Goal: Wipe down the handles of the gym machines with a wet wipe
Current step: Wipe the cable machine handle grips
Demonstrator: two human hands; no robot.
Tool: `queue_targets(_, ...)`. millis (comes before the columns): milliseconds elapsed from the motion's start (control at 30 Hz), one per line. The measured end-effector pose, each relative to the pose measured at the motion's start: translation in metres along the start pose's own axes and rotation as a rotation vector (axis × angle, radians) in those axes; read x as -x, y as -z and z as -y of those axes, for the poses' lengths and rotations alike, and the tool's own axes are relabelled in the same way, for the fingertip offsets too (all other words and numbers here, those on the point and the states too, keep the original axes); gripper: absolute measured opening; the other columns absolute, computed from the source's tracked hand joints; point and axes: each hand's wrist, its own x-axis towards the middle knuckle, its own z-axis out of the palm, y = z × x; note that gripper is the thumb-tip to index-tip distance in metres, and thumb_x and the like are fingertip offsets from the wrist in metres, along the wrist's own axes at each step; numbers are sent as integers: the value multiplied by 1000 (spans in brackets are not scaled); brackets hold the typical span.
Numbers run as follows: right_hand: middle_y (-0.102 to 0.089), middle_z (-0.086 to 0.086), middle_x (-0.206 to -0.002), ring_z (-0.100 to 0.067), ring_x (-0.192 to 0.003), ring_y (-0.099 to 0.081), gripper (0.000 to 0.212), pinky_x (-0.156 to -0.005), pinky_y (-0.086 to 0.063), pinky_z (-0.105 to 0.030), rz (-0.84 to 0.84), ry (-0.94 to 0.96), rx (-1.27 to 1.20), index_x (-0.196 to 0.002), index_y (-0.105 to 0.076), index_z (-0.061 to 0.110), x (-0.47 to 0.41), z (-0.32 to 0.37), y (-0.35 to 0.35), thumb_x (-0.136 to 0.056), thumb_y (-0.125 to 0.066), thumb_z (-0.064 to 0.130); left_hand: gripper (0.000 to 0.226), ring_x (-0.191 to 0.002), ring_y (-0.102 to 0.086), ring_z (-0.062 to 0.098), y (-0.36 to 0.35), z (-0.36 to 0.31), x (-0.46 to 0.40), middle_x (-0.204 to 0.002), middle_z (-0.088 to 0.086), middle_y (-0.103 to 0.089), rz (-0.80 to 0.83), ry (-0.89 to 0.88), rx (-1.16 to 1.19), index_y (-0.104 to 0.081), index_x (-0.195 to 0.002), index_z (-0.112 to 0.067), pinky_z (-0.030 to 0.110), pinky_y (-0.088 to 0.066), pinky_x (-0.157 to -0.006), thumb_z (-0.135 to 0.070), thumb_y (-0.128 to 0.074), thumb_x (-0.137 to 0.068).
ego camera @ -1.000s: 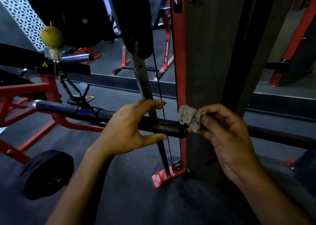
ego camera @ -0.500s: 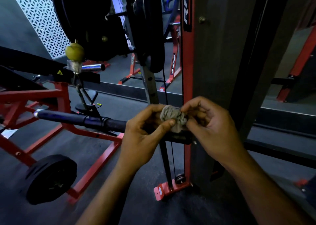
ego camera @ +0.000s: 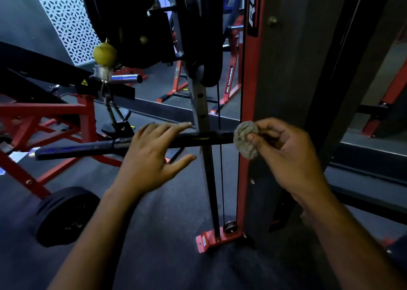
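- At the right end of the handle bar (ego camera: 198, 138), where it meets the red upright (ego camera: 244, 113), my right hand (ego camera: 288, 155) pinches the wet wipe (ego camera: 245, 140) between thumb and fingertips; the wipe is bunched into a rough round wad, pressed to or just beside the bar's end.
- My left hand (ego camera: 152, 155) lies over the middle of the same bar with fingers straight and spread, thumb hanging below it, holding nothing. I cannot tell whether the palm actually rests on the bar or floats just above.
- I judge the wipe to be light, limp and damp: it will crush to whatever shape I squeeze it into, and a wad like this only touches with a small face. Opening it a little and wrapping it around the bar should clean more of the round surface in one pass.
- The bar looks stiff and heavy, dark and rubbery along the grip and bare shiny metal toward its left tip (ego camera: 33, 152). It will not bend under my pressure, though it may swing or turn on its mount, so steadying it with my left hand makes sense.
- Wet rubber could get slick, so I would grip firmly and keep my fingers away from the thin cable (ego camera: 221, 175) running down beside the upright.
- A weight plate (ego camera: 66, 216) sits on the floor at lower left, well apart from my hands.
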Motion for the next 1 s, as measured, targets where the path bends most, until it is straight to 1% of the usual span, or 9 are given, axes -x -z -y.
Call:
queue_targets(67,-73,14,-101,-1,-95,-69,11,-82,-56,-19,-3,14,50,-106,-65,19,-4,-3,-2,-96,-62,14,87,-131,-50,26,-3,16,-10,-143,2,-56,173,27,-191,-36,-157,-29,52,-34,-115,-82,-43,-88)
queue_targets(167,-72,7,-104,-2,-99,-68,15,-84,-58,-24,6,38,98,-112,-58,15,-11,-8,-8,-97,-60,11,89,-136,-48,26,-15,21,-29,-151,1,-50,354,74,-339,-27,-159,-31,46,-34,-115,-76,-54,-88)
queue_targets(267,-64,6,-111,-5,-100,-67,21,-85,-58,-25,-73,105,194,-107,-57,20,-16,-16,-14,-92,-66,8,62,-99,-59,17,-25,22,-39,-125,-2,-59,335,101,-406,-41,-143,-26,32,-45,-74,-62,-57,-96)
queue_targets(367,-56,4,-112,-1,-95,-61,16,-86,-54,-16,-139,208,384,-100,-62,16,-22,-30,-13,-88,-70,10,46,-60,-34,5,-28,21,-35,-92,-10,-53,275,60,-409,-52,-122,-25,20,-16,-50,-64,-48,-100)
queue_targets(467,-52,3,-114,3,-91,-50,14,-85,-46,-5,-107,259,614,-102,-68,13,-30,-44,-16,-89,-70,9,48,-51,-26,2,-28,17,-32,-77,-13,-40,311,57,-449,-51,-112,-27,20,-14,-48,-70,-38,-98)
queue_targets(567,-52,0,-118,0,-104,-39,21,-92,-45,-20,-38,254,799,-113,-69,13,-34,-55,-22,-92,-67,16,53,-58,-41,6,-30,11,-31,-79,-12,-44,318,73,-436,-50,-113,-28,24,-27,-53,-76,-35,-95)
queue_targets(700,-62,-5,-112,-23,-104,-47,32,-84,-40,-30,-88,207,978,-114,-71,13,-31,-50,-20,-89,-58,29,54,-66,-49,10,-32,-1,-30,-82,-11,-47,306,125,-395,-53,-119,-28,28,-40,-61,-74,-39,-96)
queue_targets(833,-52,-2,-126,-18,-112,-48,29,-92,-47,-29,-55,71,897,-123,-66,15,-32,-40,-12,-96,-59,25,52,-64,-49,10,-38,-13,-34,-80,-11,-46,276,147,-401,-50,-122,-31,28,-40,-62,-75,-40,-96)
queue_targets(1000,-42,1,-128,-10,-97,-54,21,-92,-53,-30,24,-7,872,-120,-61,20,-35,-30,-28,-99,-57,23,47,-61,-56,15,-49,-21,-36,-78,-10,-52,223,133,-417,-45,-116,-33,30,-41,-57,-75,-42,-96)
